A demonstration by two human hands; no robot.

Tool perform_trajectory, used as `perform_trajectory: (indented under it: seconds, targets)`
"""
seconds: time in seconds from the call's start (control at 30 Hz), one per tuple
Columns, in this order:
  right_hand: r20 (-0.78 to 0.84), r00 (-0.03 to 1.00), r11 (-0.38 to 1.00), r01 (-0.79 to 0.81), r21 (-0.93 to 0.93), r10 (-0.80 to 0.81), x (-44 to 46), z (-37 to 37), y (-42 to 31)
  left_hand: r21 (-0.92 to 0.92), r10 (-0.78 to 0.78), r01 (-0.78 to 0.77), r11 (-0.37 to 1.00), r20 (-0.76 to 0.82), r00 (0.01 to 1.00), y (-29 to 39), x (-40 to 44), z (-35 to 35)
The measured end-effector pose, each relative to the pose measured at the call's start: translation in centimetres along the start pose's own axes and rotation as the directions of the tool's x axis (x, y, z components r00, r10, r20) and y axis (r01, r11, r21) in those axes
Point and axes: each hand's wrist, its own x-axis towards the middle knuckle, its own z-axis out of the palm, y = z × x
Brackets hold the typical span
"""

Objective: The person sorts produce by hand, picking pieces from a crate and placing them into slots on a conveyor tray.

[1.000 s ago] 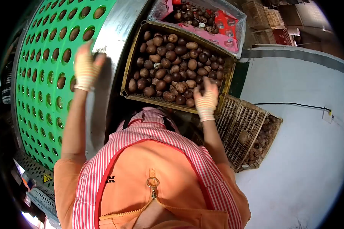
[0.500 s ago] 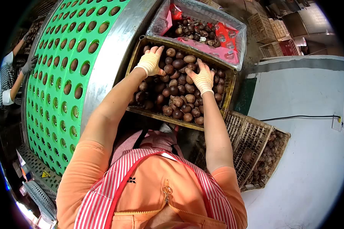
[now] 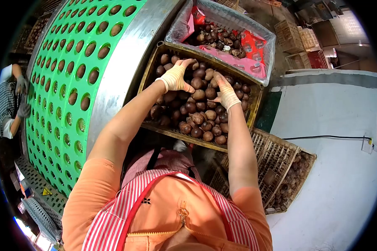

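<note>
A yellowish-brown crate point(image 3: 184, 136) in front of me is full of dark brown, egg-like round things point(image 3: 190, 107), some lighter and mottled. My left hand point(image 3: 176, 78), in a cream striped glove with bare fingertips, lies over the pile on the left with thumb and fingers apart. On the right, my right hand point(image 3: 227, 93), gloved the same way, reaches into the pile with its thumb away from its fingers. Several egg-like things lie between the hands. Neither hand is closed around one; the undersides of the fingers are partly hidden.
On the left stands a green panel with oval holes point(image 3: 67, 96), many holding brown egg-like things, edged by metal sheet point(image 3: 117, 67). A plastic-lined bin point(image 3: 268, 46) holds broken pieces and red packets. Stacked crates point(image 3: 276, 167) stand right. A co-worker's gloved hands point(image 3: 23, 98) are far left.
My hands have come closer together over the pile, and my right fingers have turned more upward and inward. The co-worker's hands have moved lower. The view has shifted slightly.
</note>
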Motion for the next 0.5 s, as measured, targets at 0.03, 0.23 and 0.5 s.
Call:
perform_trajectory:
  seconds: [0.03,0.23,0.5]
  targets:
    - [0.016,1.0,0.999,-0.027,-0.027,0.027,0.6,-0.2,0.4,-0.063,-0.027,0.028,0.998,0.023,0.999,-0.2,0.2,0.2]
    - [0.064,0.998,0.996,0.015,-0.085,-0.009,0.7,3.4,-0.7,-0.164,0.042,-0.034,0.986,0.045,0.998,-0.4,-0.1,0.1]
    - [0.011,0.999,0.968,0.035,0.249,-0.039,1.6,4.7,2.6,-0.138,-0.064,0.076,0.988,0.095,0.993,1.1,-1.3,1.2]
